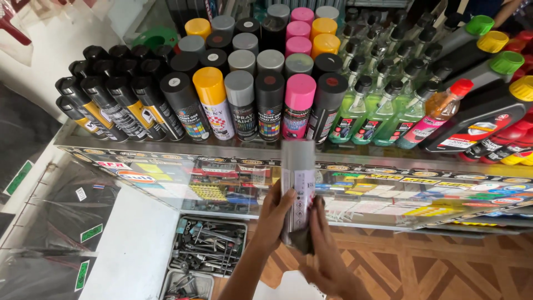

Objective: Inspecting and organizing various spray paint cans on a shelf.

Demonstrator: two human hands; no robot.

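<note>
A person's two bare hands hold a tall silver-grey metal spray can with a pale label point(297, 189) upright in the lower centre of the frame. The left hand point(273, 214) wraps its fingers around the can's left side. The right hand point(327, 250) grips the lower right side and base, fingers closed on it. The can is blurred and sits just in front of the glass-topped display bench point(166, 166).

On the bench, across the upper frame, stand rows of spray cans: black-capped cans point(111, 94) at the left, then a yellow-capped can point(212, 103), a grey-capped can point(240, 104) and a pink-capped can point(298, 105) near the middle. Green liquid bottles with black nozzles point(366, 108) stand to the right, with dark oil bottles point(483, 111) at the far right. A tray of metal tools point(208, 244) lies at the lower left.
</note>
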